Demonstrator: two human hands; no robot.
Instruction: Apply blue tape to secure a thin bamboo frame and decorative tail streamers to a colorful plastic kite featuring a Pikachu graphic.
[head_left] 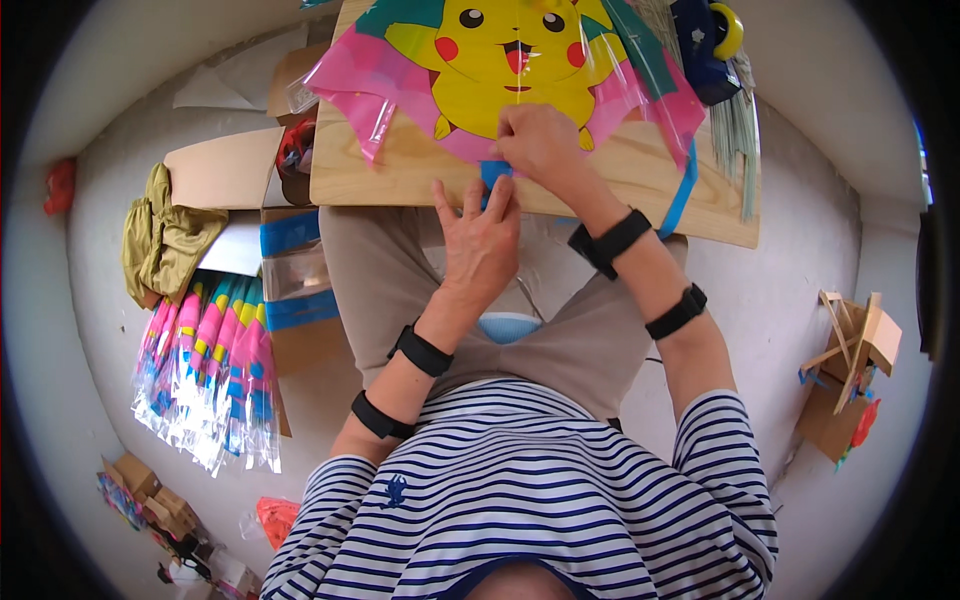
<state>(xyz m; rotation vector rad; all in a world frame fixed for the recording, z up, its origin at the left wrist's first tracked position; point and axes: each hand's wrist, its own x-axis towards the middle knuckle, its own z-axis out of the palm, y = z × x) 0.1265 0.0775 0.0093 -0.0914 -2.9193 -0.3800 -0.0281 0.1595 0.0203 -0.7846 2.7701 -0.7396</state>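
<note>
A plastic kite [565, 85] with a yellow cartoon animal on pink and green sheeting lies on the wooden board [400, 180] in front of me. My right hand [545, 150] is closed at the middle of its near edge, thumb and fingers pinched together. The pinched spot is partly hidden by the hand. Just below, a small blue piece [493, 171] sticks out at the kite's edge. My left hand [478, 240] rests near the board's front edge, fingers spread, with fingertips touching the blue piece. A blue strip [682, 190] hangs over the board's edge on the right.
Thin pale rods [735, 150] lie along the board's right side, by a dark blue object [705, 55] with a yellow ring. Left of my knees, a cardboard box [300, 345] stands beside wrapped colourful bundles [210, 365] and olive cloth [165, 240]. Wooden pieces [845, 350] sit far right.
</note>
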